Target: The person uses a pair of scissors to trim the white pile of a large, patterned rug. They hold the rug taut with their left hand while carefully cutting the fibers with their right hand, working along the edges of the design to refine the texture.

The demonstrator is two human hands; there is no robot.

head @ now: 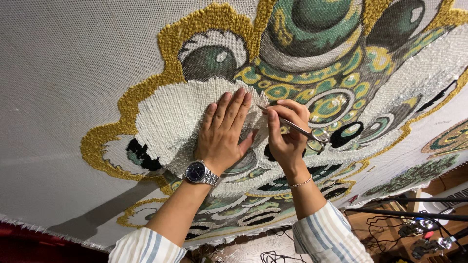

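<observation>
While the white tufted pile (170, 117) is pressed flat by the open left hand (223, 134), small scissors (297, 129) are gripped at three o'clock by the right hand (285, 139) for steady trimming.

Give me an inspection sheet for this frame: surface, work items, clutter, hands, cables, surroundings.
Surface: stretched grey backing cloth, partly tufted with a gold, green and white mask-like design.
Work items: white tufted patch; small metal scissors, tips pointing at the patch edge.
Clutter: nothing seen on the cloth.
Hands: left hand flat on the white pile, wristwatch on; right hand gripping the scissors, thin bracelet on.
Cables: dark cords on the floor below; more by the power strips lower right.
Surroundings: black rods lower right; red fabric lower left.
</observation>
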